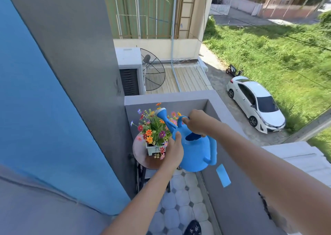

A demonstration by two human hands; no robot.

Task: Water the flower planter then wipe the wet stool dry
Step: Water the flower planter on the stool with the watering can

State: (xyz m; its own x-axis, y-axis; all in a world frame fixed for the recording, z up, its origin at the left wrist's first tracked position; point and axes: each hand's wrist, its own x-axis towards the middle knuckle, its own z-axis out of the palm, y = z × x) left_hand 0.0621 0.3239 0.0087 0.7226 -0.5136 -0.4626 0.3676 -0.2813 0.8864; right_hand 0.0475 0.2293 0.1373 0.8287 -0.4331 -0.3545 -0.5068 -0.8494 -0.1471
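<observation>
— Who has the blue plastic watering can (194, 152)?

— Both hands. The right hand (197, 123) is curled round its top handle; the left hand (174, 150) lies spread against its left side. The can's spout tilts over the flowers.

— And the planter?

— The small white planter of many-coloured flowers (152, 149) stands on the round brown wooden stool (141, 156), in the balcony's far corner.

Watering can (195, 152) between the hands: right hand (197, 122) fingers wrap its top handle, left hand (174, 150) fingers lie on its left flank. Planter (154, 149) just left of the left fingers, on stool (140, 151). Spout (166, 120) beyond the fingers, above the planter. Parapet (225, 109) to the right of the right fingers.
</observation>
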